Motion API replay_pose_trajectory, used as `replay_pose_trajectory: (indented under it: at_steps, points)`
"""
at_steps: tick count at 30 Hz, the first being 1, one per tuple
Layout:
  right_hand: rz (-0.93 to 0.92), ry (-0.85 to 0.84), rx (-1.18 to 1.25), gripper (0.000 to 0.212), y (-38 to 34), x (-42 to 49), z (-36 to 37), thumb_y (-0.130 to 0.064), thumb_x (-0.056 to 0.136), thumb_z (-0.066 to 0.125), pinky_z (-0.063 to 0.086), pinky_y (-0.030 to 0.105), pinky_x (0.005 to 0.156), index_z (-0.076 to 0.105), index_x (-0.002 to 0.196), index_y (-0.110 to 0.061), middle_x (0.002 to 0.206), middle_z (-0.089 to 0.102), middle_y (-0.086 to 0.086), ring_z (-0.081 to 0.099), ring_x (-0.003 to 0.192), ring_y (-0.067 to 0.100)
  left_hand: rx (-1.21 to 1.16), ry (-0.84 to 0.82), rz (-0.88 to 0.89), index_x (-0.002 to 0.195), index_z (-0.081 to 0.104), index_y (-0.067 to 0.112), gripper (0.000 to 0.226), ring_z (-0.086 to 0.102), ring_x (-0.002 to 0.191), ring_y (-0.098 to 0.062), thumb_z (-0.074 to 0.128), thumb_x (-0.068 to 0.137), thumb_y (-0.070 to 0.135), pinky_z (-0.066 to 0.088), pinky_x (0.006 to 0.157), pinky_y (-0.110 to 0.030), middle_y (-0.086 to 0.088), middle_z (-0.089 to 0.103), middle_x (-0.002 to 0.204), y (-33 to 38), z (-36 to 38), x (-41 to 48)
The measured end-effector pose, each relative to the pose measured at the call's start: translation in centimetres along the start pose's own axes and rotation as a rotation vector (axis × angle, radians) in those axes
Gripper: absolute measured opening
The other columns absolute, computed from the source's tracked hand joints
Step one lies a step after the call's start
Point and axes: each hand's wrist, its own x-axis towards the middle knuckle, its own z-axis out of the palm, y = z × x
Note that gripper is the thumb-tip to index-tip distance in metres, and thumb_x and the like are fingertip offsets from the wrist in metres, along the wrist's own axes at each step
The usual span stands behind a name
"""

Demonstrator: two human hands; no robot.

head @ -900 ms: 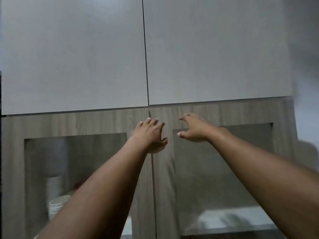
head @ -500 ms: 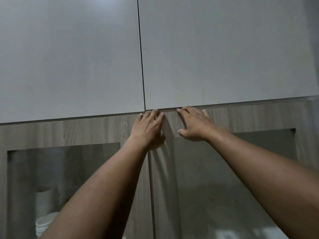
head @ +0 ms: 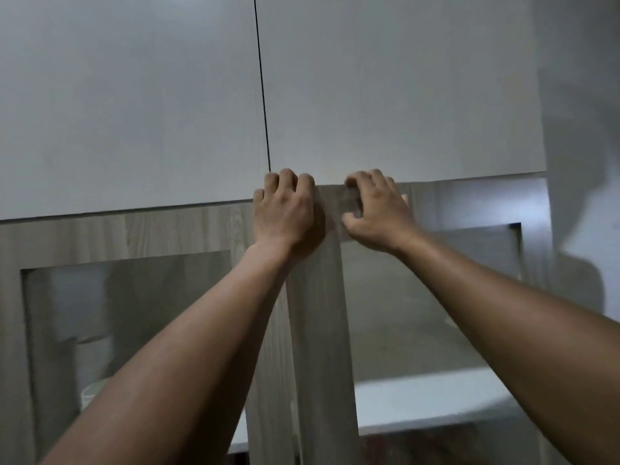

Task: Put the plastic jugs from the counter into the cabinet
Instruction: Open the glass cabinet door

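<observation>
Both arms raised toward the cabinet (head: 188,229), seen from below. Left hand (head: 285,209) at the top inner corner of the left wood-grain door (head: 134,236), fingers curled over the top edge, right under the seam of the two white upper doors (head: 134,105). Right hand (head: 375,213) just beside, at the top inner corner of the right wood-grain door (head: 318,330), fingers (head: 367,181) hooked over its top edge and thumb pressed on the front face. Both hands closed in a grip, each on the edge of its own door, not touching each other.

Right door standing a little out from the left one, its inner stile lying in front of the left door's stile. Both lower doors made with glass panels (head: 127,323) in a wooden frame. Behind the left glass, some pale, round containers (head: 90,391) on a shelf, blurred; cannot tell what exactly. Behind the right glass, a white shelf (head: 419,397), blurred too.

Plastic jugs not to be made out clearly anywhere in this view; tabletop outside the picture. White wall (head: 583,129) at the right of the cabinet, with soft shadows on it.
</observation>
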Motion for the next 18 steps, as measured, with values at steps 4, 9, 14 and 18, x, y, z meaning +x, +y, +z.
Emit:
replay_pose_trajectory:
  at_steps: [4, 9, 14, 18]
  points:
    - [0.027, 0.155, 0.108, 0.044, -0.8, -3.1, -4.1, -0.031, 0.078, 0.053, 0.044, 0.047, 0.093, 0.05, 0.121, -0.025, 0.122, 0.051, -0.001, 0.048, 0.117, 0.021, -0.279, 0.131, 0.062, 0.123, 0.062, 0.011, 0.031, 0.06, 0.093, -0.039, 0.054, 0.096, 0.023, 0.049, 0.076, -0.045, -0.018, 0.055, 0.113, 2.8, -5.1, -1.6]
    - [0.062, 0.259, 0.256, 0.031, -0.8, -6.5, -9.7, -0.025, 0.081, 0.05, 0.052, 0.049, 0.088, 0.053, 0.112, -0.021, 0.106, 0.052, -0.007, 0.055, 0.102, 0.02, -0.558, 0.292, 0.091, 0.097, 0.073, 0.009, 0.027, 0.06, 0.07, -0.033, 0.049, 0.092, 0.021, 0.051, 0.062, -0.038, -0.012, 0.058, 0.09, 8.0, -11.3, -3.2]
    - [0.132, 0.32, 0.371, 0.022, -0.2, -9.9, -16.9, -0.015, 0.089, 0.046, 0.048, 0.027, 0.078, 0.056, 0.109, -0.014, 0.104, 0.062, 0.005, 0.056, 0.095, 0.019, -0.723, 0.325, 0.108, 0.095, 0.076, 0.011, 0.022, 0.063, 0.072, -0.024, 0.057, 0.087, 0.018, 0.052, 0.064, -0.032, -0.007, 0.067, 0.086, 14.7, -16.9, -4.3]
    - [0.25, 0.285, 0.555, 0.025, 1.8, -13.7, -22.9, -0.034, 0.097, 0.045, 0.056, 0.04, 0.087, 0.058, 0.117, -0.028, 0.109, 0.07, -0.002, 0.066, 0.103, 0.015, -0.872, 0.336, 0.17, 0.089, 0.076, 0.011, 0.024, 0.061, 0.07, -0.019, 0.056, 0.089, 0.024, 0.049, 0.063, -0.028, -0.006, 0.067, 0.081, 21.7, -20.6, -4.8]
